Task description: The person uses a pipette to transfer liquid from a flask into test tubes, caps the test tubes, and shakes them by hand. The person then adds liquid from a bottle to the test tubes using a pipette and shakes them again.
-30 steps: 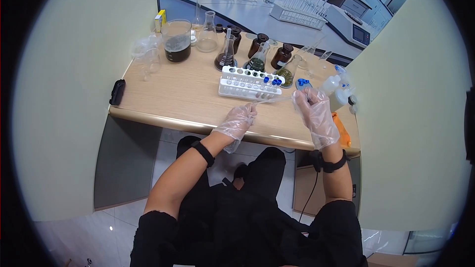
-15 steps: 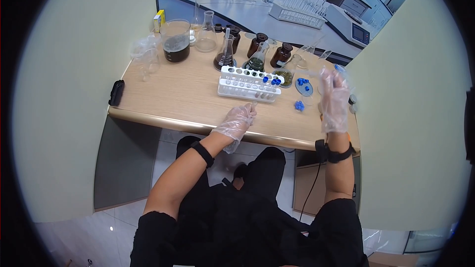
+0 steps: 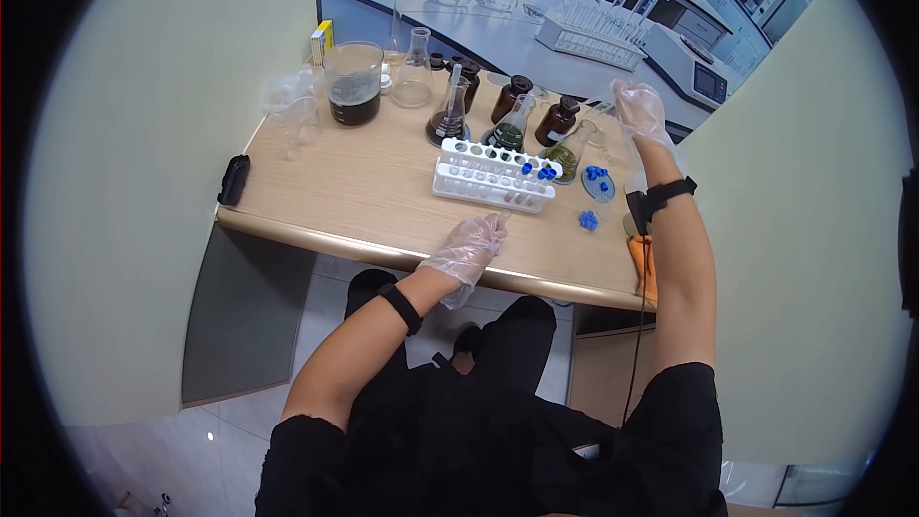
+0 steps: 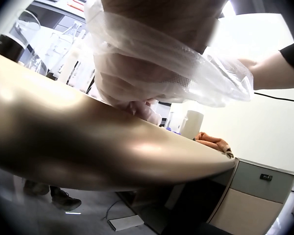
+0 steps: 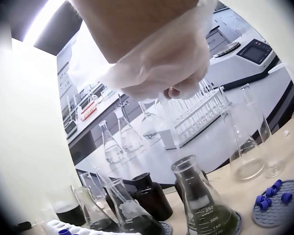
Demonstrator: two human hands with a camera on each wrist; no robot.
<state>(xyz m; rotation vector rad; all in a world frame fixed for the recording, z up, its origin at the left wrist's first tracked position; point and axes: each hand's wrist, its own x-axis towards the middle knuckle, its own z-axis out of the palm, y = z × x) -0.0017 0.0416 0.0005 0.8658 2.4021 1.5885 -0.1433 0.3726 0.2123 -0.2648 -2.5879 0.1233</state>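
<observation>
My gloved left hand [image 3: 469,244] is by the table's front edge, before the white test tube rack [image 3: 493,196]. Its fingers pinch a small clear tube [image 3: 504,214] whose mouth shows at the fingertips; the glove hides the rest. Raised at the back right, my gloved right hand [image 3: 639,107] pinches a clear plastic dropper [image 3: 597,105]. The dropper points down and left above an Erlenmeyer flask of olive-green liquid [image 3: 567,163]. In the right wrist view, that flask [image 5: 210,220] stands below the fingers. A few blue-capped tubes [image 3: 538,171] sit in the rack's right end.
Flasks of dark liquid [image 3: 447,126] and green liquid [image 3: 507,137] stand behind the rack, with brown bottles [image 3: 558,122] at the back. Far left is a beaker [image 3: 354,110]. Blue caps lie on a round dish [image 3: 598,190]; more blue pieces [image 3: 588,220] and an orange cloth [image 3: 641,263] are nearer.
My right hand has lifted the dropper away from the tube at my left fingertips, moving rightward, then up and back over the flasks. The left hand has stayed in place, and the view has shifted slightly.
</observation>
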